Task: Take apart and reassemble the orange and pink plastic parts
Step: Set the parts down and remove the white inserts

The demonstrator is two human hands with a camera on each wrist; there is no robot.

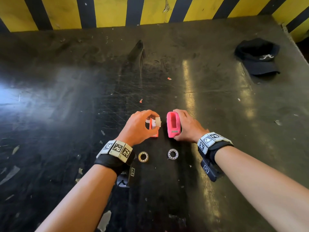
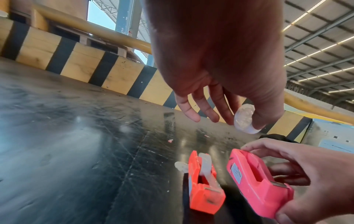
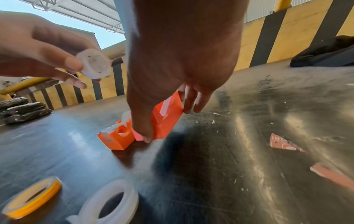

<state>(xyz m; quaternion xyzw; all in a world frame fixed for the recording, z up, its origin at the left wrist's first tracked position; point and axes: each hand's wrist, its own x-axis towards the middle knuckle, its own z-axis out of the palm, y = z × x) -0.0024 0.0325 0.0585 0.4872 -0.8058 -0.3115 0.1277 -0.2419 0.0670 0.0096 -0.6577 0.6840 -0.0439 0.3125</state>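
Note:
My left hand (image 1: 154,118) pinches a white round spool hub (image 1: 158,122) between thumb and fingertips, just above the orange dispenser body (image 1: 154,131). That body stands on the table, and in the left wrist view a white piece (image 2: 205,165) sits in the orange body's (image 2: 203,189) slot. My right hand (image 1: 179,126) grips the pink dispenser body (image 1: 173,125) from its right side, thumb at the near end and fingers at the far end. The pink body (image 2: 256,181) is open on top and tilted, close beside the orange one. The hub (image 3: 94,66) also shows in the right wrist view.
Two tape rolls lie on the dark scratched table (image 1: 66,97) near my wrists, a yellowish one (image 1: 143,156) and a whitish one (image 1: 173,154). A black cap (image 1: 258,56) sits at the far right. Small paper scraps (image 1: 141,100) are scattered about. A yellow-and-black striped barrier (image 1: 150,10) lines the far edge.

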